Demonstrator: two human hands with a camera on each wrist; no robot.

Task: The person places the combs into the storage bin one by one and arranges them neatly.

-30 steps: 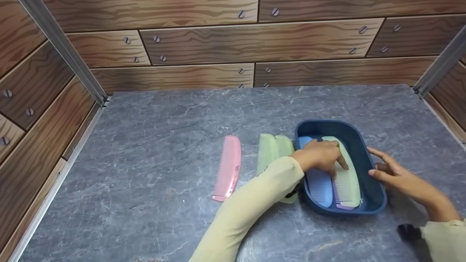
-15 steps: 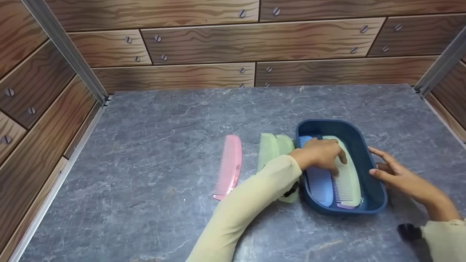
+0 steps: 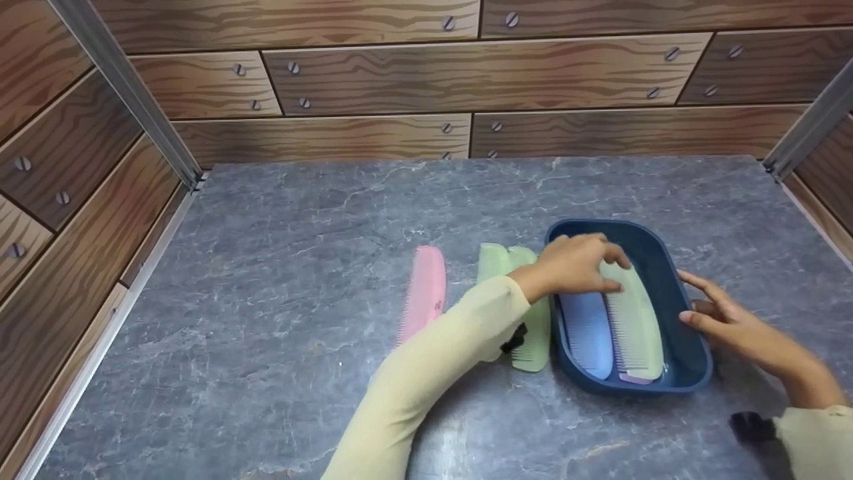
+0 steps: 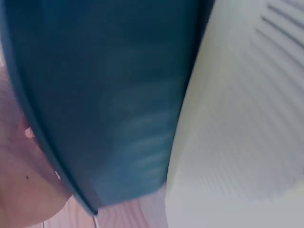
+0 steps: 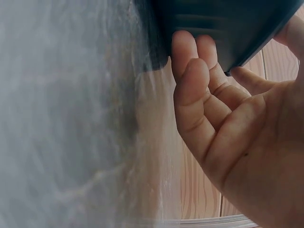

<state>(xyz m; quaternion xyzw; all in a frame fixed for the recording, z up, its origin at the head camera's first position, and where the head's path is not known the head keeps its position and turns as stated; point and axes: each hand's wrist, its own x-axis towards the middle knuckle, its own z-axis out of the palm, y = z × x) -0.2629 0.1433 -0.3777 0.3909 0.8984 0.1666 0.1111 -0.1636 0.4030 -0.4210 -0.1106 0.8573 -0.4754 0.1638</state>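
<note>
In the head view a dark blue tub (image 3: 669,293) holds a blue comb (image 3: 590,333) on its left side and a light green comb (image 3: 640,327) beside it. A purple edge (image 3: 634,379) shows under the green comb. My left hand (image 3: 578,263) hovers over the tub's left rim, fingers loosely bent, with nothing visibly held. My right hand (image 3: 730,325) holds the tub's right side, thumb at the rim; the right wrist view shows bent fingers (image 5: 192,95) against the outer wall. Two green combs (image 3: 531,340) lie just left of the tub, partly under my left forearm.
Farther left on the grey marbled table (image 3: 286,280) lies a pink comb (image 3: 424,293), its lower end covered by my left sleeve (image 3: 426,373). Wood-patterned walls (image 3: 373,77) stand at the back and sides.
My left hand has risen off the combs in the tub and moved left and away, uncovering more of the green one. My right hand stays at the tub's side.
</note>
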